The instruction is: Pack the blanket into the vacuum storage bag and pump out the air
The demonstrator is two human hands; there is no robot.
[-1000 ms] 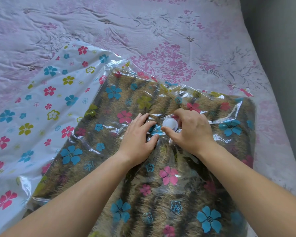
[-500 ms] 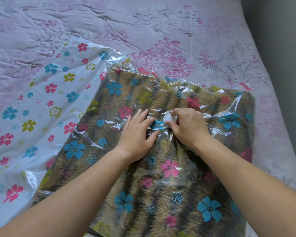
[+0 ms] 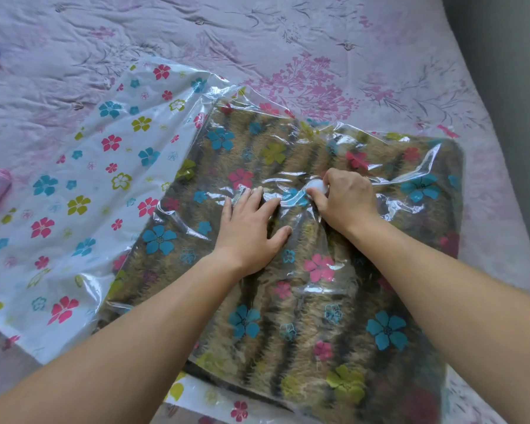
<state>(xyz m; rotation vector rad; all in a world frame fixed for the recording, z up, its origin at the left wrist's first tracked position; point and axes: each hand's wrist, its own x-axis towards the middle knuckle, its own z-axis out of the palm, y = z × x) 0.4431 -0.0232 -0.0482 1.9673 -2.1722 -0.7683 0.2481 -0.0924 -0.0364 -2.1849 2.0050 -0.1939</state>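
The right hand (image 3: 348, 201) has its grip curled tight round the white valve cap (image 3: 316, 186), which shows less than a second ago as the fingers turn over it, probably unscrewing it. The left hand (image 3: 248, 231), fingers flat and holding nothing, presses the vacuum storage bag (image 3: 129, 142) just beside the valve. The striped blanket (image 3: 303, 347) lies inside the bag on the bed (image 3: 257, 32); the plastic looks loose, the air seemingly not yet drawn out.

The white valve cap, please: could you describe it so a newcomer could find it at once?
On the pink bed cover lies a flower-printed vacuum storage bag holding a striped brown blanket. Near the blanket's middle, the right hand grips the small round valve cap. It is the only plain white piece among coloured flowers.
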